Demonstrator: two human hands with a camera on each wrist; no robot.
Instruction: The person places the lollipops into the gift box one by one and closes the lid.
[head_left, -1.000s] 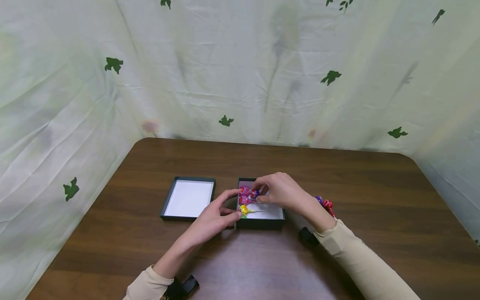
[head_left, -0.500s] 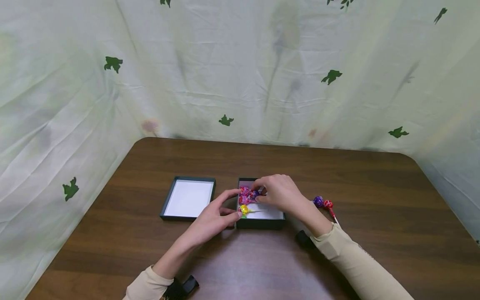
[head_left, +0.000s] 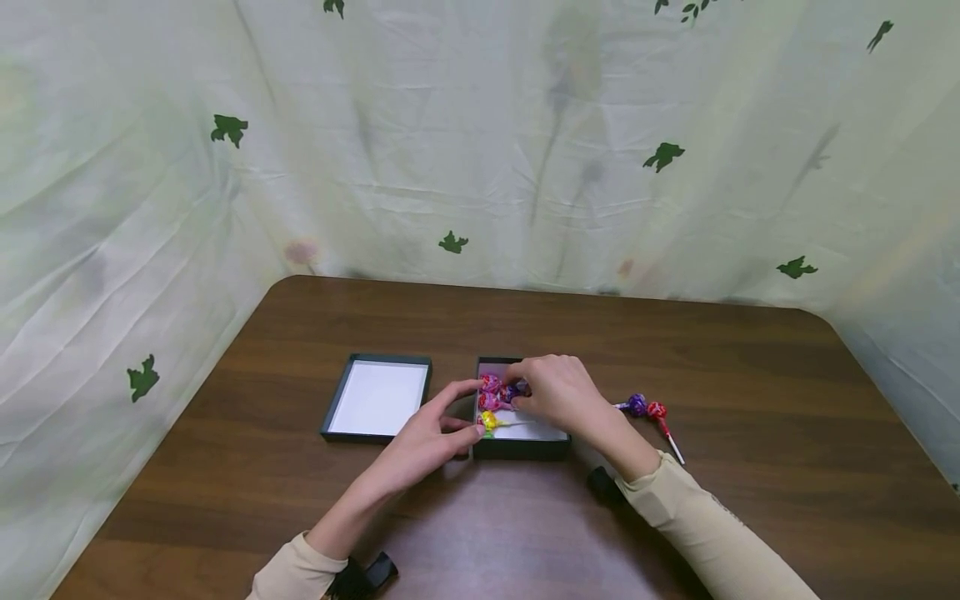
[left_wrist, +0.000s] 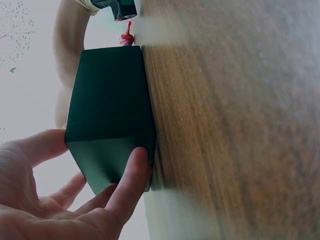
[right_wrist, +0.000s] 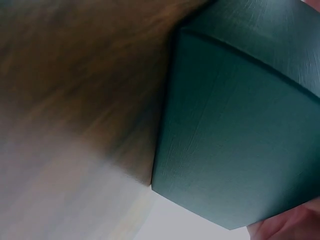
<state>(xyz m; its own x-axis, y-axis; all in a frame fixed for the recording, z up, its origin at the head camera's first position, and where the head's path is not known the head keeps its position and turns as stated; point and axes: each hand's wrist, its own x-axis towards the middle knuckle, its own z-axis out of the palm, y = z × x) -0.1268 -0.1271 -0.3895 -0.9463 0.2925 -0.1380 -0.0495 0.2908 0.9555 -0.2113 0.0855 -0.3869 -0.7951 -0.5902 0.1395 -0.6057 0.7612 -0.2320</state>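
A dark green open box (head_left: 521, 450) with a pale inside stands on the table. Wrapped lollipops lie along its left side: pink ones (head_left: 489, 402), a yellow one (head_left: 489, 420) and a purple-and-red one (head_left: 508, 393). My right hand (head_left: 558, 396) reaches into the box from the right, thumb and forefinger pinching at a purple lollipop, mostly hidden behind the fingers. With spread fingers my left hand (head_left: 427, 433) rests against the box's left wall; in the left wrist view its fingertips (left_wrist: 136, 162) press the green side (left_wrist: 110, 95).
Left of the box lies its matching lid (head_left: 378, 396), white inside facing up. A purple lollipop (head_left: 637, 405) and a red lollipop (head_left: 657, 410) lie on the table by my right forearm. Behind the wooden table (head_left: 750, 375) hangs a pale curtain with leaf prints.
My right hand has shifted slightly left and nearer to me inside the box. More of the two lollipops beside the right forearm shows now. The left hand stays in place.
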